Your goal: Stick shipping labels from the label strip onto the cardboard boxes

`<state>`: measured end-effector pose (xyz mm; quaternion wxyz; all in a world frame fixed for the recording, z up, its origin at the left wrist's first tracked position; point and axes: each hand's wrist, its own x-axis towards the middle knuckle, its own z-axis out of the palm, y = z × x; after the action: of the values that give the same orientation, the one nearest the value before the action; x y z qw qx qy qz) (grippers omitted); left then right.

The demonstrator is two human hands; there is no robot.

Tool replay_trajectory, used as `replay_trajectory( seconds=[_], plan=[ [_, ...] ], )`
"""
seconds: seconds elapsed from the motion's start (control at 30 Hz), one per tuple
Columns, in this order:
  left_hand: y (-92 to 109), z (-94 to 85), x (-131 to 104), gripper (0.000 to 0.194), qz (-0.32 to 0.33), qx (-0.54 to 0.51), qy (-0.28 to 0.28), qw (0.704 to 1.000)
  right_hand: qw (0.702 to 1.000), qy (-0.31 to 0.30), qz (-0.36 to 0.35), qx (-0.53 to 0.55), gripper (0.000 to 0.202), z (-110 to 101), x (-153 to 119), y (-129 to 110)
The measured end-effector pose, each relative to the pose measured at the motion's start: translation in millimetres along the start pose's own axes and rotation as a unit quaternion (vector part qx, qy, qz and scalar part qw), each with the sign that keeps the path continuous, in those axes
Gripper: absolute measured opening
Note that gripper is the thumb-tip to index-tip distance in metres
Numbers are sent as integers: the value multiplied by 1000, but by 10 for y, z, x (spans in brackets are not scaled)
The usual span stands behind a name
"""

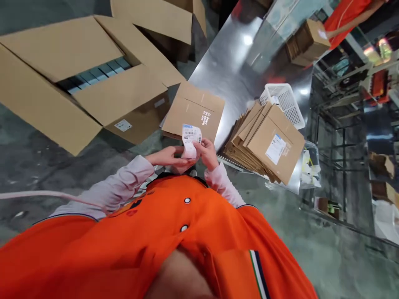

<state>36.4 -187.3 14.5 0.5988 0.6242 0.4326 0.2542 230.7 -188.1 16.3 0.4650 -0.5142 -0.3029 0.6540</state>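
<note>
We hold a printed label (190, 137) in front of our waist, just off the near edge of the metal worktop (224, 66). Our left hand (166, 156) pinches its lower left side, the grip closed to the thinness of the paper. Our right hand (208, 153) is closed on the right side in the same way, with the thumb laid over the front. The label's upper end stands toward the worktop, its lower end curls between our hands, and the print is too small for us to read.

Behind the label, a flat box (193, 101) with white lettering lies at the worktop's corner. To its right we have a leaning stack (268, 139) of flat boxes, the top one bearing a white sticker (276, 148). A white basket (285, 104) stands just beyond the stack, and a clear bag (311, 168) with pale scraps hangs beside the worktop's edge.

To our left, a big carton (114, 89) has its flaps spread, showing a row of dark packs (96, 75) inside. Another open carton (156, 18) sits behind it. Across the worktop, a co-worker's arm (352, 27) reaches to a bundle (308, 43) of brown boxes.
</note>
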Motion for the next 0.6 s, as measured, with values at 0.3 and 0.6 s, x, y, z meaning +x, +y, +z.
replay_trajectory(
  seconds=[0.3, 0.6],
  plan=[
    [-13, 53, 376, 51, -56, -261, 193, 944, 980, -44, -68, -181, 60, -56, 278, -29],
    [115, -67, 748, 26, -19, -128, 322, 938, 883, -54, -246, -396, 44, 3, 869, -455]
  ],
)
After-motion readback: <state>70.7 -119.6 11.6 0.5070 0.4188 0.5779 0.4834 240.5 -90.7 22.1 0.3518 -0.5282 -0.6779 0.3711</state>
